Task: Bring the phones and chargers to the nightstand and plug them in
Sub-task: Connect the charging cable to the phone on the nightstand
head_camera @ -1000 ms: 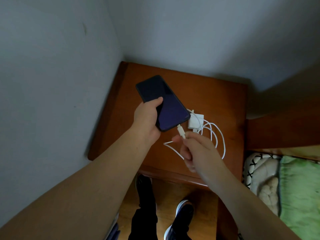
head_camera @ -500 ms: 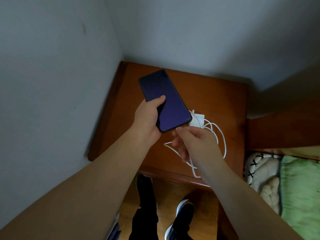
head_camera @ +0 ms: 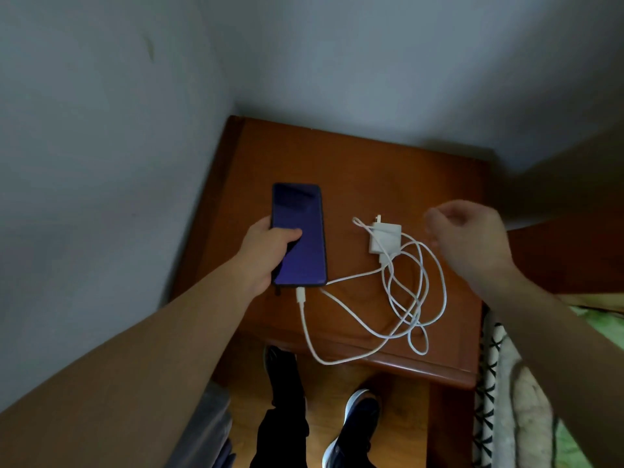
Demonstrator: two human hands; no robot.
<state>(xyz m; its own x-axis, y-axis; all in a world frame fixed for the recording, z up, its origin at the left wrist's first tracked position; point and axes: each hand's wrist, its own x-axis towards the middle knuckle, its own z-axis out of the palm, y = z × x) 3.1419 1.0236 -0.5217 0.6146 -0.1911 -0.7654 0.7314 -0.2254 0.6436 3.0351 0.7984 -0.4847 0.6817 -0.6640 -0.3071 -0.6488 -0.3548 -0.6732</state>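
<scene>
A dark phone (head_camera: 299, 228) lies flat on the left part of the wooden nightstand (head_camera: 354, 170), screen up. My left hand (head_camera: 266, 251) grips its left edge, thumb across the screen. The white cable's plug (head_camera: 300, 294) sits in the phone's bottom port. From there the white cable (head_camera: 415, 298) loops over the front edge and coils to the right. It runs to the white charger block (head_camera: 386, 238), which lies on the nightstand with its prongs bare. My right hand (head_camera: 469, 241) hovers to the right of the charger with fingers loosely curled, holding nothing.
The nightstand stands in a corner between two grey walls (head_camera: 101, 130). A bed with green bedding (head_camera: 601, 336) and a patterned pillow (head_camera: 499, 383) lies to the right. My legs and shoes (head_camera: 354, 427) are on the wooden floor in front.
The plug went into the phone's port. My left hand lowered the phone onto the nightstand. My right hand let go of the cable and moved away to the right.
</scene>
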